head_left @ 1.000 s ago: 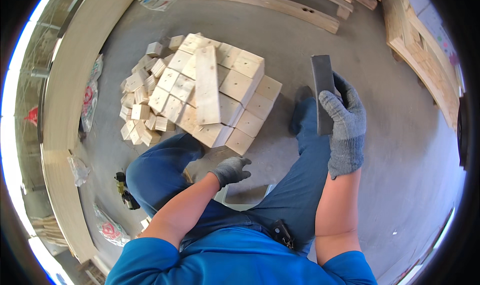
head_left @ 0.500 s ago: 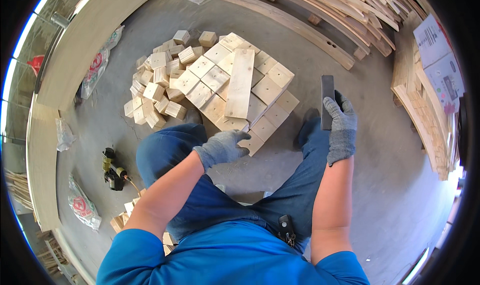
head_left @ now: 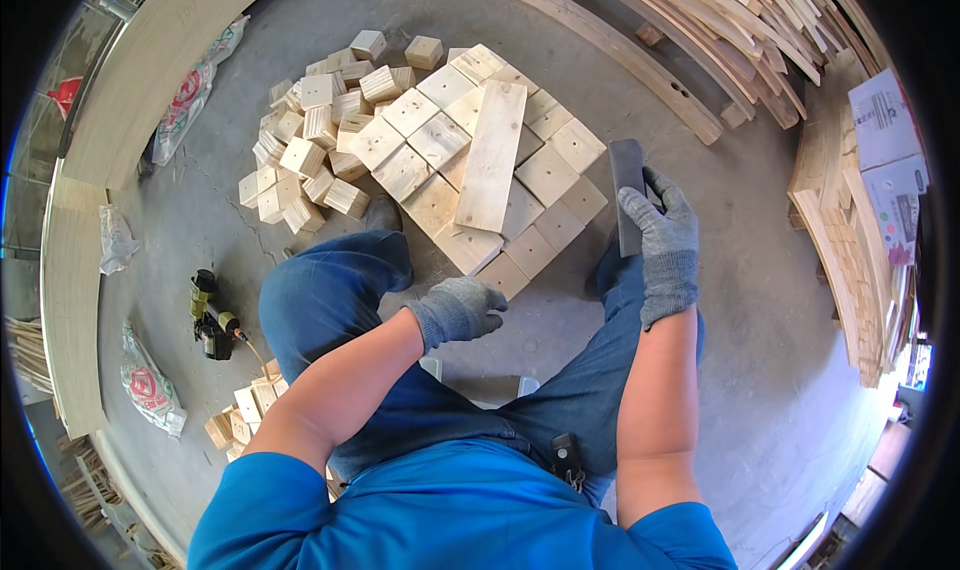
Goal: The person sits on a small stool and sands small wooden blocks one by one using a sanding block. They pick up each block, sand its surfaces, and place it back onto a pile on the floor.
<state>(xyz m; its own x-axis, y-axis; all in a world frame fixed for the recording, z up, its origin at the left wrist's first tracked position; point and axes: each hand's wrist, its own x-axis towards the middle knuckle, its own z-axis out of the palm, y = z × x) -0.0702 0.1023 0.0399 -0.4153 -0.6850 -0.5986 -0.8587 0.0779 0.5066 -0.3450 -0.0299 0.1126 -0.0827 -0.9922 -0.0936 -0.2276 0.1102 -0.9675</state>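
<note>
My right hand point(head_left: 665, 238), in a grey knit glove, grips a dark grey flat bar point(head_left: 626, 195) with straight edges; it stands nearly upright beside the stack's right corner. What the bar is I cannot tell. My left hand point(head_left: 456, 313), gloved alike, hovers just short of the near corner of the stack, empty, with loosely bent fingers and a small gap at the thumb. Between my knees and beyond sits a squared stack of wooden blocks point(head_left: 548, 176), several with small dark marks on top. A flat pale board point(head_left: 492, 155) lies across its top.
Loose wooden blocks point(head_left: 318, 127) heap against the stack's left side. A nail-gun-like tool point(head_left: 210, 315) with a hose lies left of my knee, near more blocks point(head_left: 243, 410). Plastic bags point(head_left: 150, 385) lie farther left. Timber strips point(head_left: 720, 30) and a box point(head_left: 885, 120) stand at right.
The dark bar and my right hand have shifted left, closer to the stack. My left hand has drawn slightly back from the stack's near edge, its fingers more bent.
</note>
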